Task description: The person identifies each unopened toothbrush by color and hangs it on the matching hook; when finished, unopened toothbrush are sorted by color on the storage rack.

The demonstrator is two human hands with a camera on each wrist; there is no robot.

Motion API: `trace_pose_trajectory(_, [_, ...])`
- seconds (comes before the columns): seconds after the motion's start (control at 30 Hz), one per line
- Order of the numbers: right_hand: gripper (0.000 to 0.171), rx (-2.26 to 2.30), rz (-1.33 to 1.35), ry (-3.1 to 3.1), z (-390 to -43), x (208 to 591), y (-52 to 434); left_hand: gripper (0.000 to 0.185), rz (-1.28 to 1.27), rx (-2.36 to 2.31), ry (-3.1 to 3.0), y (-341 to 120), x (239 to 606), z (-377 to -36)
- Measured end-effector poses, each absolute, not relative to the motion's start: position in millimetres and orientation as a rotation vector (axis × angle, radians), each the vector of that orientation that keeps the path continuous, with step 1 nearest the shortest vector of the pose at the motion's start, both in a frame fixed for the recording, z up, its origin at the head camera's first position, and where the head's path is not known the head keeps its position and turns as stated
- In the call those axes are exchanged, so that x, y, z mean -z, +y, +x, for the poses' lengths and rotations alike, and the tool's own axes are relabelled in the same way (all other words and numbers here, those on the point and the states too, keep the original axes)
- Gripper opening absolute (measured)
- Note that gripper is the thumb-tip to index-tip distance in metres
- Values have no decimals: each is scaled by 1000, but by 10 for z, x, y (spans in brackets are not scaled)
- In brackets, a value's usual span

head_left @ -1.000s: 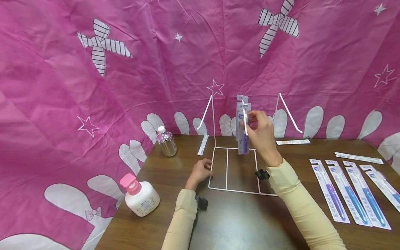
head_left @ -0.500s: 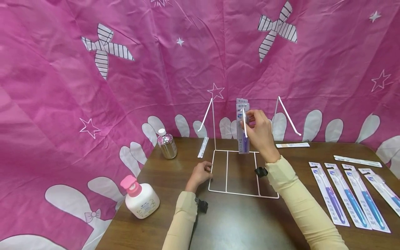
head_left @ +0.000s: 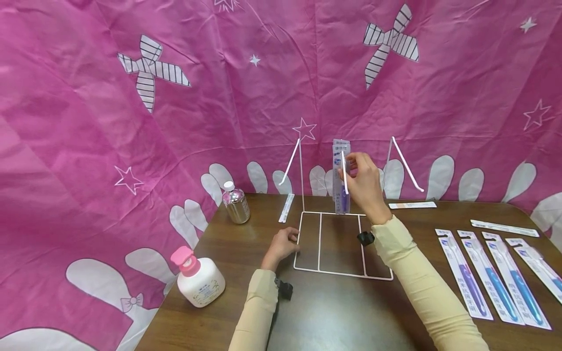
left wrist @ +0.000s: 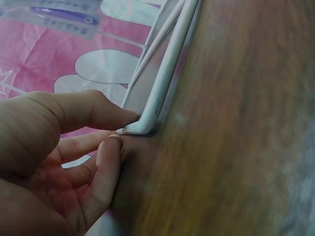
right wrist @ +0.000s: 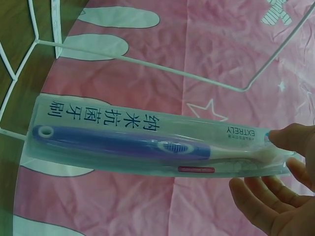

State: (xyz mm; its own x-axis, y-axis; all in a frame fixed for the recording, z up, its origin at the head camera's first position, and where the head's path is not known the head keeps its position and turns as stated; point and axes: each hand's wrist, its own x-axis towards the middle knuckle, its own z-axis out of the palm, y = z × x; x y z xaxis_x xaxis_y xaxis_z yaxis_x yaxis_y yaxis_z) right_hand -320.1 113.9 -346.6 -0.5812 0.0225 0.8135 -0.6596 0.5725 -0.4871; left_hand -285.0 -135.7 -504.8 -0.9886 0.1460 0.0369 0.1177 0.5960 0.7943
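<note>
My right hand (head_left: 365, 181) grips the upper part of a packaged toothbrush (head_left: 337, 199), which hangs upright on the middle hook (head_left: 344, 171) of a white wire rack (head_left: 319, 243). In the right wrist view the toothbrush pack (right wrist: 118, 143) shows a purple handle, with thumb and fingers at its head end. A second pack (head_left: 341, 141) is just behind it, mostly hidden. Low at the left, my left hand (head_left: 281, 244) holds the rack's base. The left wrist view shows thumb and fingers (left wrist: 109, 152) pinching the base wire (left wrist: 160, 91) at its corner.
Several toothbrush packs (head_left: 466, 278) lie in a row at the right. Thin white packets (head_left: 505, 227) lie near the back. A pump bottle (head_left: 202, 282) and a silver bottle (head_left: 236, 205) stand at the left. The rack's outer hooks (head_left: 408, 163) jut forward.
The front toothbrush pack has slid slightly back along the hook, nearer the pack behind, with my right hand on it. My left hand stays on the rack. The head view has tilted slightly.
</note>
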Motion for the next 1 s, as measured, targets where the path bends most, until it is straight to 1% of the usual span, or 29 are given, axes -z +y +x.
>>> trace_pose_trajectory(0.2, [33, -1059, 504, -1979, -3211, 3484, 1156, 47, 230, -1390, 2768, -1356, 5047, -2840])
trace_pose_trajectory(0.47, [30, -1070, 495, -2004, -3196, 3549, 1185, 48, 218, -1379, 2774, -1349, 5027, -2840])
trace_pose_trajectory(0.6, [27, -1057, 459, -2048, -3157, 3676, 1246, 47, 214, -1379, 2775, -1353, 5036, -2841])
trace_pose_trajectory(1.0, [27, -1008, 436, -2264, -3075, 4117, 1618, 47, 204, -1369, 2777, -1344, 5061, -2874])
